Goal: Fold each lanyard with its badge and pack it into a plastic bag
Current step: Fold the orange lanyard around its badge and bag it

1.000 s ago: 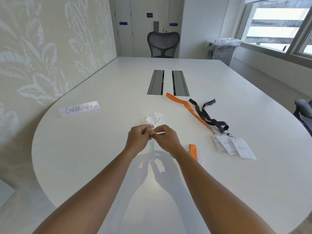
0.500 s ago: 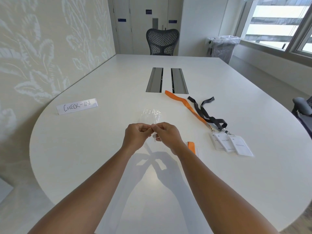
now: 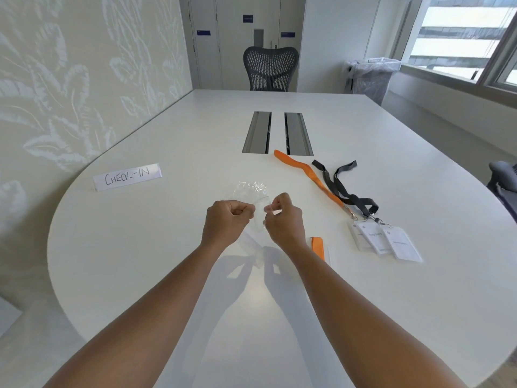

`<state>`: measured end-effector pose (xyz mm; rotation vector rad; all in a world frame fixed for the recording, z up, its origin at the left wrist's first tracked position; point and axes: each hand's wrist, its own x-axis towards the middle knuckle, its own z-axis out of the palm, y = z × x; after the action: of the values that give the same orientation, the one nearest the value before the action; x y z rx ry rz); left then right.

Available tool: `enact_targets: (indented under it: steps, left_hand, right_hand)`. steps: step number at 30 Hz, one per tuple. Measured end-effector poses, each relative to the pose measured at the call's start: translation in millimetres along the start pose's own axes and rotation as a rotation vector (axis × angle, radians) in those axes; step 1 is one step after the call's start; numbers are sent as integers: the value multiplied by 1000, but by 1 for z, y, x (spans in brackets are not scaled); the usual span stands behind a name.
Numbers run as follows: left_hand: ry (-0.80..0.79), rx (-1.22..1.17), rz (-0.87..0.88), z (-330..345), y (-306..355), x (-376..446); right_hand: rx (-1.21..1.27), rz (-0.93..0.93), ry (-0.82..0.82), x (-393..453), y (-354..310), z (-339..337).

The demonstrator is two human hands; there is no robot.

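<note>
The white table (image 3: 140, 247) gives a broad clear working surface, and the supplies sit to the person's right, within reach but out of the way of the hands. An orange lanyard (image 3: 307, 175) and a black lanyard (image 3: 344, 191) lie stretched out there, still unfolded, their clips leading down to a small overlapping cluster of white badges (image 3: 386, 239) — waiting their turn, by the look of it. Just beside the right wrist lies a folded orange lanyard (image 3: 318, 247), with a pale edge next to it that may be its badge, set close probably so it can go straight in once the bag is ready. Both hands are raised above the table centre: the left hand (image 3: 226, 222) and the right hand (image 3: 284, 219) each pinch an edge of a clear plastic bag (image 3: 250, 191), thumbs against fingertips, a little apart — a hold that suggests its mouth is being parted. The bag's crumpled body hangs beyond the knuckles.
</note>
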<state>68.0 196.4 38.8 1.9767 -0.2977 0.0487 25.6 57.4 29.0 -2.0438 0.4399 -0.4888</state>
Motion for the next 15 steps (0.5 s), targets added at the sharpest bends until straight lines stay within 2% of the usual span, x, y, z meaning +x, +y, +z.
enact_targets:
  steps: [8, 12, 15]
  left_hand:
    - [-104, 62, 144, -1, 2, 10]
    - [-148, 252, 375, -9, -2, 24]
    - [-333, 475, 427, -14, 2, 29]
  right_hand:
    - [-51, -95, -165, 9, 2, -2]
    - [-59, -72, -239, 17, 8, -11]
    - [-80, -49, -297, 21, 11, -18]
